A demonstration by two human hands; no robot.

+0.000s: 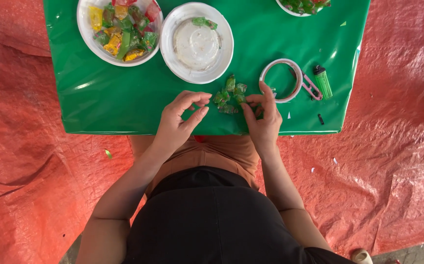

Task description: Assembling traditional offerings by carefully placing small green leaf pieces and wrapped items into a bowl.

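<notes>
A small cluster of green wrapped candies (229,94) lies near the front edge of the green table (99,93). My left hand (181,119) hovers just left of the cluster, thumb and forefinger curved toward each other with nothing between them. My right hand (262,116) rests just right of the cluster, its fingertips touching the nearest green candy. A white bowl (197,43) behind the cluster holds two green candies at its far rim. Another white bowl (119,30) to the left is full of mixed yellow, green and red candies.
A roll of clear tape (281,79) lies right of my right hand, with small pink scissors (309,86) and a green lighter (323,81) beside it. A third bowl (304,7) of candies shows at the back right. Red tarpaulin (398,122) covers the floor around the table.
</notes>
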